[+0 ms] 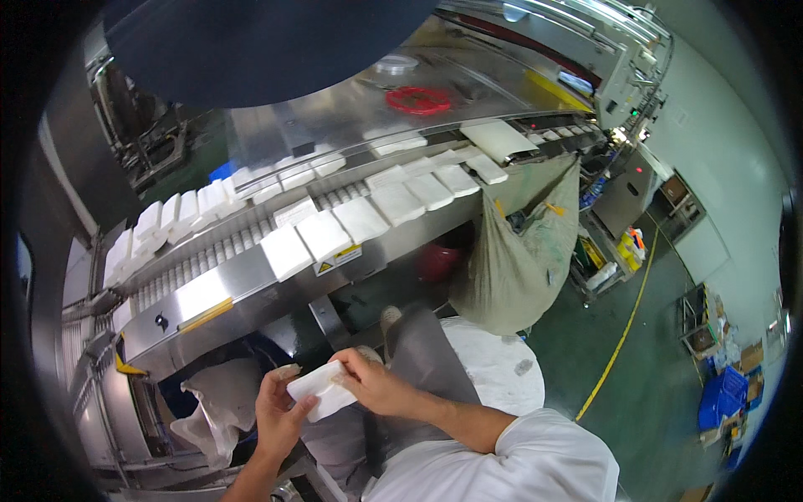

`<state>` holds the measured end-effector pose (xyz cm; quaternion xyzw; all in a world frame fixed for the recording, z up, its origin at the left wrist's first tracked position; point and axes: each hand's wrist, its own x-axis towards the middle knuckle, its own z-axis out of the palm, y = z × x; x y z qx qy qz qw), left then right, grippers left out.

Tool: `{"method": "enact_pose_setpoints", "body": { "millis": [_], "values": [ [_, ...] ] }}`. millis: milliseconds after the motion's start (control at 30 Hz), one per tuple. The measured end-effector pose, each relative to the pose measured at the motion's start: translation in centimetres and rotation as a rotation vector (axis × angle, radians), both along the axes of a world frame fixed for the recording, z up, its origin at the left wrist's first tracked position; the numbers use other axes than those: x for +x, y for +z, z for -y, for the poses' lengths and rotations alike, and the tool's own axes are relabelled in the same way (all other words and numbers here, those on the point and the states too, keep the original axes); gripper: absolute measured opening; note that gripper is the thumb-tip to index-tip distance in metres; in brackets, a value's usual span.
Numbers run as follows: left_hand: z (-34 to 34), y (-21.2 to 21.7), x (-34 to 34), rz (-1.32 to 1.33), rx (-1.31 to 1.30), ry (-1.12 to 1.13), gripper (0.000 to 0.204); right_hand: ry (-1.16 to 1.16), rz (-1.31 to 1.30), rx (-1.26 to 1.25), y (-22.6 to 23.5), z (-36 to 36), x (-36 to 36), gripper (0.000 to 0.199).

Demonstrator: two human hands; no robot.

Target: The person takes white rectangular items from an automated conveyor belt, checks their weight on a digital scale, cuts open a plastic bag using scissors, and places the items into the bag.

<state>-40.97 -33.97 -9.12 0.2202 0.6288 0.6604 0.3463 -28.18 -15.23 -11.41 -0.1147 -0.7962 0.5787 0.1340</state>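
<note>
**Both hands on one white packet below the conveyor line**

Head view. Person seated or standing at the near side of a stainless conveyor (pixel 251 289) that runs from about 8 o'clock to 2 o'clock across the frame. The left hand (pixel 280 410) and right hand (pixel 376 385) meet near 6 o'clock, just below frame centre. Both grasp the same white packet (pixel 322 391): left fingers curl under and around its lower left edge, the right hand pinches its upper right corner. The packet is flat, roughly rectangular and tilted, held clear of the conveyor and well below its edge. Neither hand is free.

On the belt, a row of white packets (pixel 360 219) lies side by side, touching or nearly so, from 9 o'clock to 1 o'clock. A second row (pixel 180 213) sits behind it on the far side of the rollers. A yellow warning label (pixel 337 259) is on the near rail of the conveyor.

At 12 o'clock, a red ring-shaped object (pixel 417 100) rests on the sloped steel cover. At 3 o'clock from the hands, a grey-green sack (pixel 523 251) hangs from the conveyor's end. At 7 o'clock, a pale plastic bag (pixel 219 402) sits just beside the left hand. A yellow floor line (pixel 619 343) runs along the green floor at 4 o'clock; blue crates (pixel 723 395) stand beyond it.
</note>
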Motion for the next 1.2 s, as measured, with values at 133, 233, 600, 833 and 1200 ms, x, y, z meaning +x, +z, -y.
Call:
{"method": "enact_pose_setpoints", "body": {
  "millis": [133,233,600,833,1200],
  "values": [
    [0.2,-0.5,-0.1,-0.022,0.019,0.030,0.051,0.079,0.032,-0.336,-1.0,0.3,-0.3,0.041],
    [-0.1,-0.5,0.2,-0.039,0.016,0.024,0.051,0.165,0.115,-0.592,-1.4,-0.5,-0.4,0.045],
    [-0.7,0.0,0.6,0.093,0.014,-0.025,0.064,0.131,0.057,-0.265,0.0,-0.9,0.4,0.033],
    [-0.6,-0.8,0.4,0.011,0.007,0.027,0.052,0.102,0.122,-0.429,-0.9,-0.2,0.3,0.043],
    [-0.4,-1.1,0.0,-0.104,-0.035,-0.020,0.051,0.158,0.131,-0.455,-3.1,-0.2,0.1,0.035]
  ]
}}
